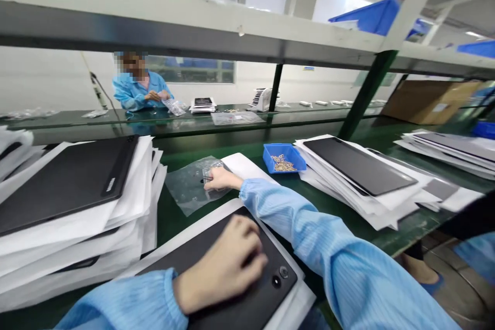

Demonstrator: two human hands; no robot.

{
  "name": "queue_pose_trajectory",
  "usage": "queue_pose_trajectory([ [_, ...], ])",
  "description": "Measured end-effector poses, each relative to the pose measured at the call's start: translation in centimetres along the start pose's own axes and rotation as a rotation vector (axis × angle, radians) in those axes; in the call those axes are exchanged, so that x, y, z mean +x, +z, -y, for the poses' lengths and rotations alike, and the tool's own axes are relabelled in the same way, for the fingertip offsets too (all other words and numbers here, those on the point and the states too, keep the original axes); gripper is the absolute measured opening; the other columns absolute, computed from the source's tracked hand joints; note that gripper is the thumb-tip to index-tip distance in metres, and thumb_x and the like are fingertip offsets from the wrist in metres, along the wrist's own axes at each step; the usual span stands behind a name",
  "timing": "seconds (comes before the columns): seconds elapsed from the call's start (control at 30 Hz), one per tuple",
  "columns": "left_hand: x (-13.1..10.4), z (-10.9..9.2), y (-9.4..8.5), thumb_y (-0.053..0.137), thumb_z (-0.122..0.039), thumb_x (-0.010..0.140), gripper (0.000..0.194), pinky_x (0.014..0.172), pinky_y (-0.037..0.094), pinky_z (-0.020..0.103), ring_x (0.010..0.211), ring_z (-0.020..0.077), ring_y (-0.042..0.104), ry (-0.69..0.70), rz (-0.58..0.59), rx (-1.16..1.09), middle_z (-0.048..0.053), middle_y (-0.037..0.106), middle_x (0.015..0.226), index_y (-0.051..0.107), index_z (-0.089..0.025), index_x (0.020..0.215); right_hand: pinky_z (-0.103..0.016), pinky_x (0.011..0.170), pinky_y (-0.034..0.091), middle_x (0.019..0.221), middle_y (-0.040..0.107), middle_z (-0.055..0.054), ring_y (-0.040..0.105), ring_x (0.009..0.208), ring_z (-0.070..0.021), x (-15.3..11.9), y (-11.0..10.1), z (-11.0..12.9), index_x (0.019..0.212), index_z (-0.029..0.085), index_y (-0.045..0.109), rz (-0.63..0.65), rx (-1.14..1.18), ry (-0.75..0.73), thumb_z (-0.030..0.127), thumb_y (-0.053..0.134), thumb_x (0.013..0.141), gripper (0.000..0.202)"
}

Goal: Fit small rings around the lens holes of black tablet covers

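A black tablet lies back side up in front of me, on white sheets, with its two round camera rings at the near right corner. Over its back is my left hand, fingers curled in and slightly blurred; whatever they may hold is hidden. My right hand reaches forward to a clear plastic bag on the green bench. Its fingertips are pinched together at small clear pieces in or on the bag. What exactly they grip is too small to tell.
Tablets interleaved with white sheets are stacked at left and right. A blue bin holds small brass-coloured parts. A shelf spans overhead on green posts. Across the bench sits a co-worker in blue. A cardboard box stands far right.
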State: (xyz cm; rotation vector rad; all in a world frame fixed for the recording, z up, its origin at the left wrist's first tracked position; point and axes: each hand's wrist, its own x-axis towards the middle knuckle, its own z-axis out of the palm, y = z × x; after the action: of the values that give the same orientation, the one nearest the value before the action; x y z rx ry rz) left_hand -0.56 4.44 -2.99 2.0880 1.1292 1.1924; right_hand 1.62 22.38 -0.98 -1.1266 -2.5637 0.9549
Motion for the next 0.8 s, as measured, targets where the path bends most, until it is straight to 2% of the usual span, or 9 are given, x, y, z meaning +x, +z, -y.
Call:
queue_pose_trajectory([
  [0.03,0.8,1.1,-1.0,0.066,-0.024,0.076,0.015,0.080,0.046,0.031,0.082,0.0185,0.053,-0.068,-0.156,-0.027,0.001,0.061,0.081,0.056,-0.020,0.065,-0.025,0.055,0.044,0.056,0.057,0.001,0.059,0.058,-0.0155,-0.1,0.0,-0.5,0.066,0.013,0.060,0.004,0.044,-0.004,0.018,0.074,0.071,0.016],
  [0.1,2.4,3.6,-3.3,0.065,-0.028,0.081,0.024,0.079,0.045,0.032,0.079,0.0179,0.050,-0.214,-0.442,-0.036,0.001,0.053,0.074,0.052,-0.019,0.062,-0.023,0.055,0.045,0.060,0.056,0.004,0.055,0.056,-0.0106,-0.5,-0.2,-1.5,0.072,0.013,0.059,-0.030,0.146,-0.024,0.017,0.069,0.079,0.013],
  [0.2,3.7,7.2,-6.3,0.059,-0.032,0.091,0.017,0.070,0.048,0.032,0.076,0.0151,0.054,-0.487,-0.831,-0.120,0.001,0.056,0.087,0.058,-0.015,0.088,-0.020,0.051,0.042,0.064,0.051,0.006,0.049,0.053,-0.0073,-1.0,-0.1,-2.8,0.082,0.014,0.056,-0.117,0.317,-0.058,0.017,0.061,0.085,0.007],
  [0.27,3.9,8.5,-7.3,0.058,-0.033,0.094,0.021,0.067,0.051,0.031,0.077,0.0146,0.058,-0.645,-0.965,-0.223,0.004,0.059,0.096,0.058,-0.014,0.104,-0.018,0.047,0.037,0.062,0.045,0.008,0.043,0.048,-0.0062,-1.0,0.0,-3.3,0.083,0.017,0.051,-0.166,0.424,-0.077,0.015,0.056,0.083,0.006],
  [0.37,4.2,8.9,-7.5,0.058,-0.035,0.095,0.026,0.069,0.055,0.032,0.081,0.0158,0.062,-0.783,-0.966,-0.439,0.006,0.062,0.101,0.058,-0.014,0.110,-0.017,0.042,0.029,0.059,0.039,0.010,0.035,0.043,-0.0049,-0.8,0.2,-3.6,0.081,0.020,0.044,-0.187,0.551,-0.103,0.017,0.054,0.078,0.011],
  [0.53,6.5,8.5,-7.0,0.058,-0.034,0.094,0.028,0.077,0.056,0.037,0.090,0.0191,0.064,-0.866,-0.804,-0.732,0.008,0.063,0.110,0.059,-0.014,0.114,-0.016,0.036,0.020,0.047,0.031,0.013,0.024,0.036,-0.0041,-1.2,-0.4,-3.4,0.079,0.020,0.045,-0.006,0.613,-0.135,0.017,0.058,0.071,0.016],
  [0.63,7.4,8.8,-6.7,0.060,-0.031,0.094,0.028,0.078,0.056,0.038,0.092,0.0196,0.064,-0.882,-0.796,-0.784,0.008,0.062,0.112,0.058,-0.014,0.116,-0.016,0.036,0.019,0.045,0.031,0.012,0.024,0.036,-0.0045,-1.6,-0.6,-3.2,0.075,0.019,0.047,0.054,0.577,-0.155,0.020,0.060,0.072,0.013],
  [0.7,7.4,9.2,-6.6,0.060,-0.031,0.094,0.028,0.077,0.057,0.037,0.092,0.0193,0.064,-0.883,-0.833,-0.784,0.008,0.062,0.112,0.058,-0.014,0.116,-0.018,0.037,0.021,0.046,0.034,0.011,0.027,0.037,-0.0054,-1.5,-0.5,-3.1,0.072,0.019,0.047,0.034,0.539,-0.174,0.026,0.059,0.078,0.015],
  [0.8,6.6,9.4,-6.8,0.060,-0.031,0.093,0.029,0.077,0.057,0.037,0.092,0.0195,0.064,-0.866,-0.883,-0.767,0.008,0.062,0.112,0.058,-0.014,0.116,-0.020,0.043,0.029,0.050,0.038,0.008,0.038,0.045,-0.0073,-1.0,-0.5,-3.1,0.063,0.020,0.044,-0.071,0.464,-0.215,0.029,0.056,0.082,0.025],
])
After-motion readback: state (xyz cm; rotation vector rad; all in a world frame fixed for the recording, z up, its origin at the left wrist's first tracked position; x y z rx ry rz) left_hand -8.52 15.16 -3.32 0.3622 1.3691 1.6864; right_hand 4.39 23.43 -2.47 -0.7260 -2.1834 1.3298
